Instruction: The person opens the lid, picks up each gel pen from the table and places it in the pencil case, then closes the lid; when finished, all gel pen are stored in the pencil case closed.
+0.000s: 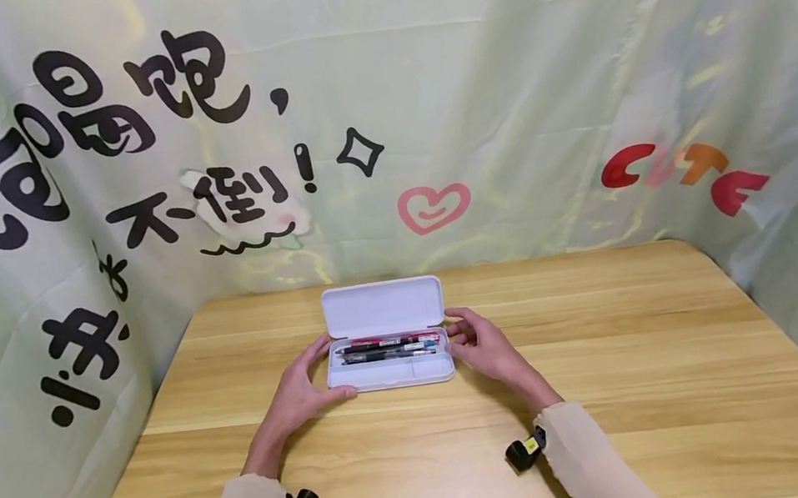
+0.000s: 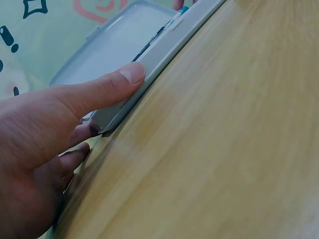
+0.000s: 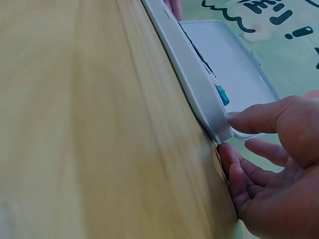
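A white pencil case [image 1: 370, 377] lies on the wooden table with its lid [image 1: 384, 307] raised at the back. Inside, several pens [image 1: 390, 350], mostly black and one red, lie lengthwise in the rear part; a low divider splits the front part. My left hand [image 1: 298, 388] grips the left end, its thumb [image 2: 132, 74] on the front wall and its fingers round the side. At the other end, my right hand [image 1: 486, 348] holds the right corner between thumb [image 3: 244, 118] and curled fingers. One pen shows a teal end [image 3: 222, 94] in the right wrist view.
The wooden table [image 1: 427, 464] has rounded far corners. Behind it and along both sides hangs a pale green printed cloth [image 1: 501, 101] with black characters and a pink heart. A small black camera is strapped at each sleeve cuff.
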`<action>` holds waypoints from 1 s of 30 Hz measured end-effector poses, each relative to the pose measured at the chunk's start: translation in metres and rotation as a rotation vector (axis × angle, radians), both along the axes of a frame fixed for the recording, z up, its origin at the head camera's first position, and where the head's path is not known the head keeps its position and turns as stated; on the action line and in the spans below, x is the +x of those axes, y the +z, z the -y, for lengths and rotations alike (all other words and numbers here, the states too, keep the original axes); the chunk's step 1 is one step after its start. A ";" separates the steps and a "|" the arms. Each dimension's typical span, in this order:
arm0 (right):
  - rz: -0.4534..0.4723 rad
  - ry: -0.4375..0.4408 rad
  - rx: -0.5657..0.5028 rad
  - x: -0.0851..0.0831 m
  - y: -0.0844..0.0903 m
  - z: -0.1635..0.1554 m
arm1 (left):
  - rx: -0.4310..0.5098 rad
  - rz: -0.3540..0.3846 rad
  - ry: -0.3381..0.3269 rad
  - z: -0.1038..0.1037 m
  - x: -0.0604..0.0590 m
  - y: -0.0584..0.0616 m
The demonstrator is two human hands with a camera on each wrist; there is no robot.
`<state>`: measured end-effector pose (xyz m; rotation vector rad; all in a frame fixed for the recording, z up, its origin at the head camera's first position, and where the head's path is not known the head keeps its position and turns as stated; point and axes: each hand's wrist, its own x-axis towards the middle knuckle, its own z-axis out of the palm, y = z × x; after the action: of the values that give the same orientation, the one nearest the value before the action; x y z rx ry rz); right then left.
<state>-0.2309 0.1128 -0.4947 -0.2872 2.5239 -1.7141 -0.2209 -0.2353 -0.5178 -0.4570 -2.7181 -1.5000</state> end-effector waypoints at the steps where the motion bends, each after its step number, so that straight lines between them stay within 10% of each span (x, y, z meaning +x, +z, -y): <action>1: -0.002 -0.001 -0.001 0.000 0.000 0.000 | 0.008 -0.003 -0.003 0.000 0.000 0.000; 21: -0.099 0.084 -0.014 0.004 -0.002 -0.010 | 0.099 -0.011 -0.052 0.002 -0.001 -0.001; 30: 0.022 0.133 -0.041 0.006 0.004 -0.020 | 0.057 -0.029 -0.040 0.001 -0.001 0.000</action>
<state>-0.2248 0.1325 -0.4912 -0.4264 2.3971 -1.7103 -0.2219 -0.2364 -0.5183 -0.5296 -2.6525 -1.5627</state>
